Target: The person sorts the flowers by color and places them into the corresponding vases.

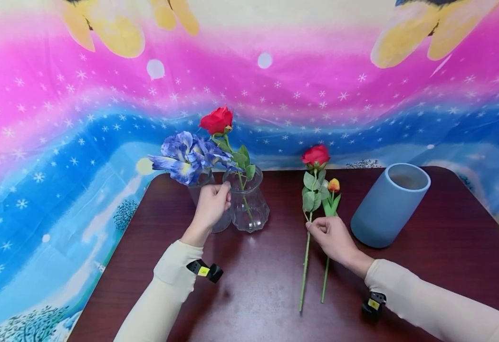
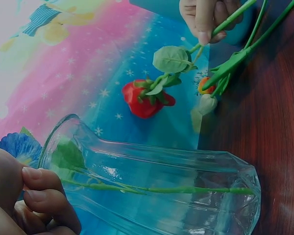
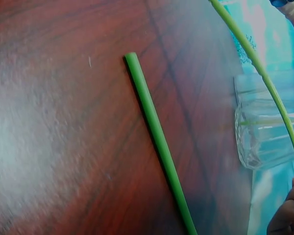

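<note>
My left hand [image 1: 212, 205] has its fingers curled at the rim of a clear glass vase [image 1: 249, 216], which they appear to pinch. A red rose [image 1: 217, 119] stands in that vase, its stem showing through the glass. Blue irises [image 1: 185, 156] rise from a second glass, partly hidden behind my left hand. On the right, thumb and fingers of my right hand [image 1: 332, 237] pinch the stem of another red rose [image 1: 316, 156]. In the left wrist view this rose [image 2: 142, 100] hangs over the table. An orange tulip [image 1: 333, 185] and a white tulip [image 2: 207, 104] lie beside it.
A tall blue-grey vase [image 1: 388, 209] stands to the right of my right hand. The dark wooden table [image 1: 258, 294] ends in front of a colourful printed cloth [image 1: 283, 85]. A tulip stem [image 3: 159, 142] crosses the tabletop in the right wrist view.
</note>
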The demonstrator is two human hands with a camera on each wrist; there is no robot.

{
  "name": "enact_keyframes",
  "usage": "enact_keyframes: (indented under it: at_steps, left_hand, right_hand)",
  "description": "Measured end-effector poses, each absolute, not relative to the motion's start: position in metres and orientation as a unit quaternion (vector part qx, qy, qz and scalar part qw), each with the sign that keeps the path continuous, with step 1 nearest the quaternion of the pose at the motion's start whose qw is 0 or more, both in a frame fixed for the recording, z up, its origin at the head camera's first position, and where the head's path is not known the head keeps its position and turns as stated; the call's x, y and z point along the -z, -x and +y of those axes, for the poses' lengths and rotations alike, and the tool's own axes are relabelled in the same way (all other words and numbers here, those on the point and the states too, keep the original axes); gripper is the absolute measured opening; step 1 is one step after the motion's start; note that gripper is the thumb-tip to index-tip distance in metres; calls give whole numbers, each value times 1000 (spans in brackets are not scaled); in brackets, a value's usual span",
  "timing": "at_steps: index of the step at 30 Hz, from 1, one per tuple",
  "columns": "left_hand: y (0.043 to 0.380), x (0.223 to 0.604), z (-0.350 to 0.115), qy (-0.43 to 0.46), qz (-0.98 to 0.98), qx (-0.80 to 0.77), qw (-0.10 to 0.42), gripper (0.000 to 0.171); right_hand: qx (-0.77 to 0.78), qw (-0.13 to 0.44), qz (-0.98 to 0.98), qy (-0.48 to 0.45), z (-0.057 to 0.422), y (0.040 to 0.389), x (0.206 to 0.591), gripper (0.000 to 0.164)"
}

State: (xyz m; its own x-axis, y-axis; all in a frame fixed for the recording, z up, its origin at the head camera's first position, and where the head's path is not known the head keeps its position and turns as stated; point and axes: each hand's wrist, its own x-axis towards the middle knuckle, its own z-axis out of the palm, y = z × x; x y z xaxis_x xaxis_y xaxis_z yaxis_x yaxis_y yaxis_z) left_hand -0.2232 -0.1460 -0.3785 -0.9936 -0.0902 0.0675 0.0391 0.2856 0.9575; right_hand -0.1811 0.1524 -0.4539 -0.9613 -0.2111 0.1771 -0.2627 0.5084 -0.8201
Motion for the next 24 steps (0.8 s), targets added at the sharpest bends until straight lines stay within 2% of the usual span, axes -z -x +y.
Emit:
enact_keyframes:
  at_steps: [5, 10, 24]
  left_hand:
    - [223, 378, -146, -18, -802, 595, 53, 50]
    - [223, 379, -146, -20, -803, 593, 54, 50]
    - [224, 379, -145, -19, -799, 599, 57, 50]
  right_hand:
    - [-501, 42, -856, -121, 150, 177, 452, 36]
    - [-516, 76, -846, -109, 148, 175, 452, 29]
    - [-557, 165, -809, -92, 142, 174, 441, 24]
